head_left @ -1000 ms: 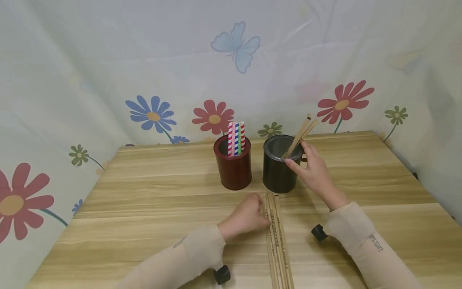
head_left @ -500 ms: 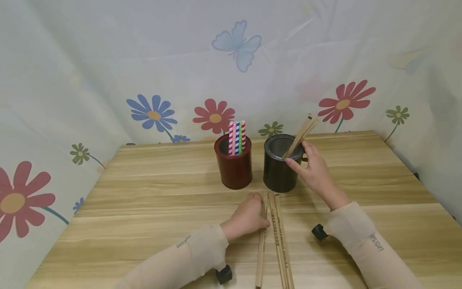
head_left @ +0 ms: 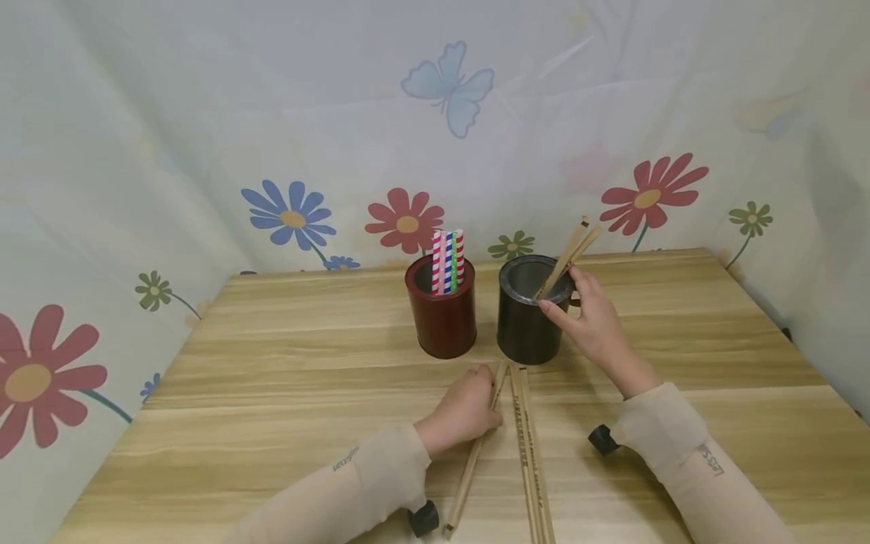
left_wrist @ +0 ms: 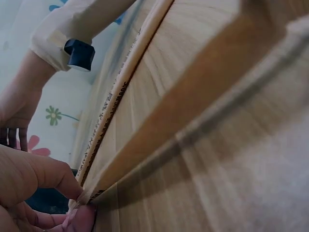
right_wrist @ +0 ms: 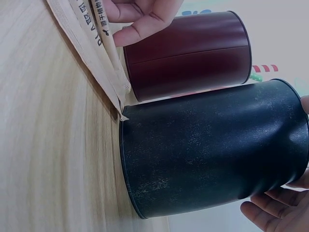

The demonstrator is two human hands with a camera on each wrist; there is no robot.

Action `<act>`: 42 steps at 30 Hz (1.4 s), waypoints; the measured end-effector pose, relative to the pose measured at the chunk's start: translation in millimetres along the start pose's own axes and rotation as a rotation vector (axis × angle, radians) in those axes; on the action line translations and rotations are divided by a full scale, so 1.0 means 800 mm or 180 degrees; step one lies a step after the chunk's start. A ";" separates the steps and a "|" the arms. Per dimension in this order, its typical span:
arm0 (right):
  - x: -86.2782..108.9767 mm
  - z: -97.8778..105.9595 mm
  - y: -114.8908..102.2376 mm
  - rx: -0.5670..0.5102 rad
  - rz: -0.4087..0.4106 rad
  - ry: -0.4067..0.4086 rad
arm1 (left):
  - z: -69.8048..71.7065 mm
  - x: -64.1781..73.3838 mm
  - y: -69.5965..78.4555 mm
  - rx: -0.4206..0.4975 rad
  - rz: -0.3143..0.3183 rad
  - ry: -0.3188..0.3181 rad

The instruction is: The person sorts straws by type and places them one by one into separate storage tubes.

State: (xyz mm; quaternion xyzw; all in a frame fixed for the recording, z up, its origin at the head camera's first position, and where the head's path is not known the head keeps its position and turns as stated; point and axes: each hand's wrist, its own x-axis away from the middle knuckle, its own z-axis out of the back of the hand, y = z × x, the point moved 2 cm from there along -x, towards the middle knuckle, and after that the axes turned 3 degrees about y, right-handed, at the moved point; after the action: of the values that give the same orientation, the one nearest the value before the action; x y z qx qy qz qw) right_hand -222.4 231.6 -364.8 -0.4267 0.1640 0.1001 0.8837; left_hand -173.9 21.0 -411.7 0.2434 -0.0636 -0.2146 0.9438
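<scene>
My left hand [head_left: 465, 408] pinches the far end of a straw [head_left: 469, 483] in a brown paper wrapper, angled toward the near left. In the left wrist view, thumb and fingertips close on that straw [left_wrist: 188, 96], which looks blurred. Just to its right lie other wrapped straws [head_left: 530, 453], printed with dark lettering. My right hand [head_left: 598, 325] holds the black cup [head_left: 529, 332] at its right side, thumb near the rim. In the right wrist view its fingers [right_wrist: 275, 208] curve against the cup's wall. Wrapped straws [head_left: 567, 253] lean out of this cup.
A dark red cup [head_left: 443, 325] with several striped straws [head_left: 447, 261] stands left of the black one. A flowered curtain [head_left: 306, 113] rises behind the wooden table [head_left: 292, 355]. Black camera mounts [head_left: 601, 440] stick out from both wrists.
My left hand has separated one wrapped straw from the row, and its near end has swung left. My right hand has stayed on the black cup.
</scene>
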 end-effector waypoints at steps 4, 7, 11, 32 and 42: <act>0.001 -0.001 0.000 0.0029 -0.0008 -0.0004 | -0.001 0.002 -0.008 0.0465 0.0021 0.0007; 0.002 -0.001 0.000 0.0045 -0.0022 0.0000 | 0.001 0.004 -0.012 0.0684 0.0000 0.0030; 0.001 0.000 -0.001 0.0045 -0.0037 0.0013 | 0.006 0.006 -0.014 0.0854 -0.0007 0.0067; 0.000 -0.001 0.001 0.0061 -0.0037 -0.0015 | 0.036 0.008 -0.017 0.0800 0.0078 0.0106; 0.000 -0.001 0.002 0.0061 -0.0025 0.0000 | 0.038 0.009 -0.018 0.0116 -0.0111 0.0233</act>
State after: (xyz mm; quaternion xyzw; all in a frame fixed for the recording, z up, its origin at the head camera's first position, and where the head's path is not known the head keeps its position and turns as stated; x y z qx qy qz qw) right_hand -222.9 231.8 -366.5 -0.4188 0.1633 0.0950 0.8882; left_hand -180.1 -6.8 -391.9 0.2693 -0.0287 -0.2208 0.9370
